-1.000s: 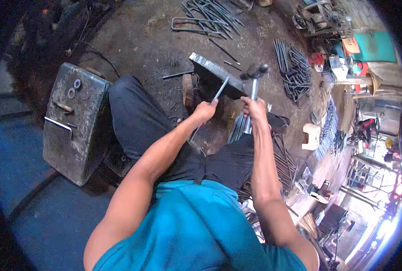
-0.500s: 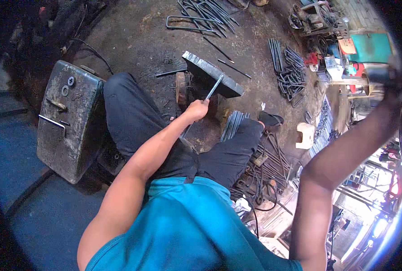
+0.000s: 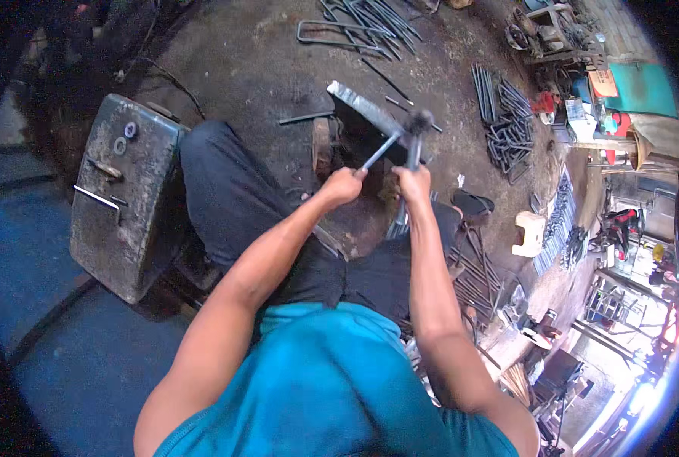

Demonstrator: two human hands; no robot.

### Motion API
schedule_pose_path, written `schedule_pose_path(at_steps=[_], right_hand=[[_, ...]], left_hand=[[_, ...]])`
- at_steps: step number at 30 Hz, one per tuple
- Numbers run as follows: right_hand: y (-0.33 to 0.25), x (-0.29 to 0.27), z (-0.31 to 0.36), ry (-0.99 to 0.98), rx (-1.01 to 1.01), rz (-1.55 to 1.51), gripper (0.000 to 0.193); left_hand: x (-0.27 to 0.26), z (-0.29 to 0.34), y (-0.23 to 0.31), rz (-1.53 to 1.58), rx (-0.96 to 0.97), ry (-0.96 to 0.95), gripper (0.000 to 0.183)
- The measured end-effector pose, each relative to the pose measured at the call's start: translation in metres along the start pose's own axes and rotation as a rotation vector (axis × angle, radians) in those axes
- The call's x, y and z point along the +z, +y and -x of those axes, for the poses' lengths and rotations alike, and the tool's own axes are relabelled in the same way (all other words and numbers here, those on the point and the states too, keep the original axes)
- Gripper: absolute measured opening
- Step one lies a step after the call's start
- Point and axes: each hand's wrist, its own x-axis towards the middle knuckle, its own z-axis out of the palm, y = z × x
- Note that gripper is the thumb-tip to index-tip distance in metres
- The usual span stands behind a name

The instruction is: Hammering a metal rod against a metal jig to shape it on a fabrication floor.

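My left hand (image 3: pixel 343 185) is wrapped round a grey metal rod (image 3: pixel 381 151), whose far end lies at the edge of a thick steel slab (image 3: pixel 361 102). Close beside it, my right hand (image 3: pixel 413 183) grips a hammer (image 3: pixel 418 123) by its handle. The hammer's head is blurred and overlaps the slab's right end, next to the rod's tip; whether they touch I cannot tell. Under the slab, a wooden block (image 3: pixel 322 145) shows on the left, and the rest of the support is in shadow.
Bent rods (image 3: pixel 370 29) lie on the floor ahead, with another pile of bent rods (image 3: pixel 509 126) at the right. A dark metal box (image 3: pixel 126 206) carrying a bent rod and washers stands left of my knee. A pale stool (image 3: pixel 528 233) sits to the right.
My right hand has swung the hammer from far out at the right, inward to the slab. My left hand stays on the rod, and the whole view has shifted slightly.
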Motion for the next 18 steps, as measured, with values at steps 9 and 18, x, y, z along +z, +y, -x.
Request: schedule_pose_path(at_steps=[9, 18], right_hand=[[-0.062, -0.063, 0.04, -0.051, 0.037, -0.304, 0.018], [-0.299, -0.239, 0.124, 0.033, -1.007, -0.212, 0.025]], left_hand=[[0.006, 0.003, 0.003, 0.118, -0.058, -0.041, 0.056], [0.006, -0.013, -0.003, 0.216, -0.076, -0.108, 0.056]])
